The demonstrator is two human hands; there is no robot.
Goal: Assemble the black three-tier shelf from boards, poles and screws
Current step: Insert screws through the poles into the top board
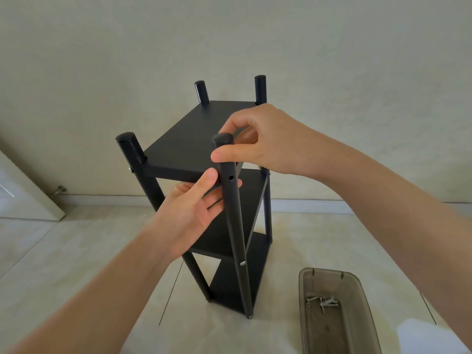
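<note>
The black three-tier shelf of flat boards and round poles (pixel 204 139) stood upright on the pale tiled floor (pixel 76 251), all three boards already in place. Left of the shelf, a pale door (pixel 23 190) leaned in beside the wall.

At the shelf's near right corner, the left hand (pixel 189 213) reached in from below, thumb against the near right pole (pixel 231 200) and fingers loosely spread behind it, steadying rather than gripping. That pole showed an empty screw hole (pixel 231 178) level with the top board (pixel 194 131), while a silver screw (pixel 242 263) already held it at the middle board. The right hand (pixel 258 144) pinched the pole's capped top between thumb and curled fingers.

Right of the shelf's foot lay a smoky translucent plastic tray (pixel 357 328) with a few silver screws (pixel 323 302) inside.

The risk seemed to lie at that open hole: if the pole turned or the top board sagged, hole and board insert would misalign and a screw could cross-thread. Pushing hard on the top might also tip the tall, narrow frame.
</note>
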